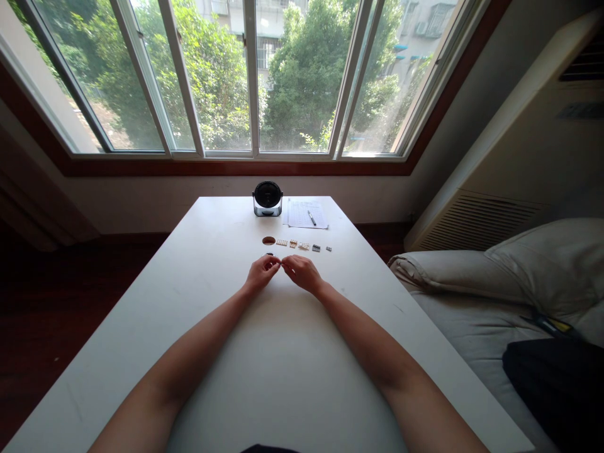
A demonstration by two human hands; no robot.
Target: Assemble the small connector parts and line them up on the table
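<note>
Over the middle of the white table (207, 242), my left hand (262, 273) and my right hand (303, 273) meet at the fingertips. Both are closed in a pinch, and whatever lies between them is too small to make out. A small dark piece (269, 254) shows just behind my left fingers, partly hidden. Beyond the hands, a row of little parts runs to the right: cream pieces (282, 242), tan pieces (293, 243), more cream pieces (304, 246), dark pieces (316, 248) and small grey pieces (329, 249). A brown round spot (268, 240) sits at the row's left end.
A small black fan-like device (267, 198) stands at the table's far edge. Beside it lie printed papers (302, 215) with a pen (312, 218) on top. A sofa (453, 277) borders the right side, and a window (302, 75) fills the wall ahead.
</note>
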